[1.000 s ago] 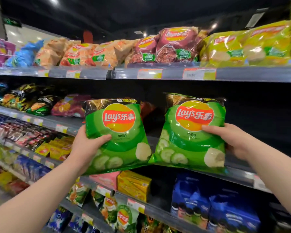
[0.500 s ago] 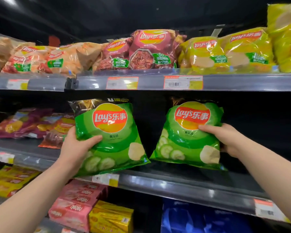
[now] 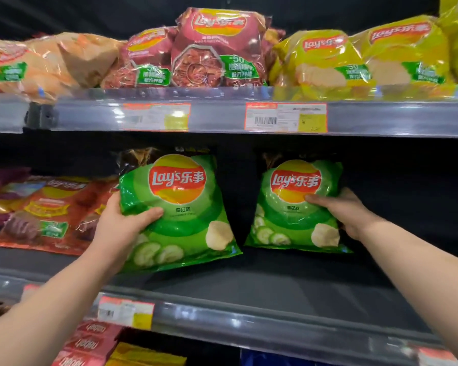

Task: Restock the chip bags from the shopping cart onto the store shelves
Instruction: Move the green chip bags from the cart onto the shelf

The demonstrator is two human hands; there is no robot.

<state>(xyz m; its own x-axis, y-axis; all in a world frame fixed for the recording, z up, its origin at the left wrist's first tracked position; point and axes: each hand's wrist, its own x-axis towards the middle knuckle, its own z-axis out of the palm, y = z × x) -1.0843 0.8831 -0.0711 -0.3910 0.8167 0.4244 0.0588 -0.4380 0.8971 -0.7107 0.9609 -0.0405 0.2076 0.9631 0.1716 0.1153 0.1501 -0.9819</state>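
Note:
Two green Lay's cucumber chip bags stand upright on the dark middle shelf (image 3: 288, 281). My left hand (image 3: 122, 228) grips the left green bag (image 3: 180, 212) by its left edge, thumb across the front. My right hand (image 3: 347, 210) holds the right green bag (image 3: 291, 207) at its right side, thumb on the front. The right bag sits deeper in the shelf than the left one. A dark bag shows behind the top of each green bag. The shopping cart is out of view.
The top shelf (image 3: 222, 117) carries orange, maroon (image 3: 209, 51) and yellow (image 3: 328, 62) Lay's bags. Red bags (image 3: 50, 215) lie flat on the middle shelf to the left. Price labels (image 3: 286, 117) line the shelf edges. Pink and yellow packs (image 3: 95, 344) sit below.
Both hands have pushed the green bags further into the middle shelf, and the view has moved closer and to the right.

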